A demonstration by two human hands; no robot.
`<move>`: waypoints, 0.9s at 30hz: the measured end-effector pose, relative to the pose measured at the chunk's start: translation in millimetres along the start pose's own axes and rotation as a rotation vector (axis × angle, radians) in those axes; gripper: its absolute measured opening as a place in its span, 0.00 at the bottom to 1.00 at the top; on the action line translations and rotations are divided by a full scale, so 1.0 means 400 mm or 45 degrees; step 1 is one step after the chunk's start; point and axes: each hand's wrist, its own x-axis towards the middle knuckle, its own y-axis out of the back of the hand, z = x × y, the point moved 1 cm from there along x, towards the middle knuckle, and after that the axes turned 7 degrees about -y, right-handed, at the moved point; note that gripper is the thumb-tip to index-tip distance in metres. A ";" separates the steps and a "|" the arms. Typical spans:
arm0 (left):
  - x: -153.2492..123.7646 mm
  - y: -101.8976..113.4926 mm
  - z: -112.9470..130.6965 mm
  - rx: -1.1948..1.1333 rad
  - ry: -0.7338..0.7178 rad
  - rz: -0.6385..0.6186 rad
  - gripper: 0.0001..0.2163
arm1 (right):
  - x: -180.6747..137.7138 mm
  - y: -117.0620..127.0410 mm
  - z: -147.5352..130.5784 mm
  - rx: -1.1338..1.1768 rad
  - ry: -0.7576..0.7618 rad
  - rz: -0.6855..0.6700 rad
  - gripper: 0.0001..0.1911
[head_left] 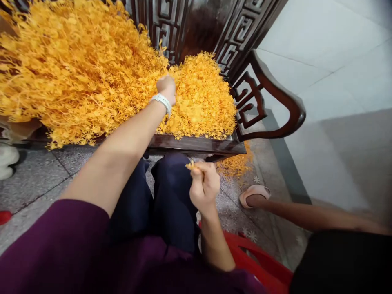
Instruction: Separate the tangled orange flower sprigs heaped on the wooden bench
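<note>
A large heap of orange plastic sprigs (92, 69), like artificial flower parts, covers much of a dark wooden bench (196, 143). My left hand (167, 87), with a white band at the wrist, reaches down between that heap and a smaller orange pile (202, 98) on its right. Its fingers curl downward, and whatever they grip is hidden. Over my right knee, my right hand (205, 185) is closed in a pinch. A small orange plastic piece (191, 165) pokes out between its thumb and forefinger.
The bench has a carved back (167, 24) and a curved armrest (295, 116) on the right. More orange sprigs (234, 163) lie on the floor beneath. Another person's leg (294, 214) extends from the right, near a red plastic stool (254, 261).
</note>
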 end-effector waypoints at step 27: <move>-0.146 0.000 0.110 -0.533 0.207 -0.526 0.10 | 0.387 -0.099 0.072 0.139 -0.263 0.092 0.30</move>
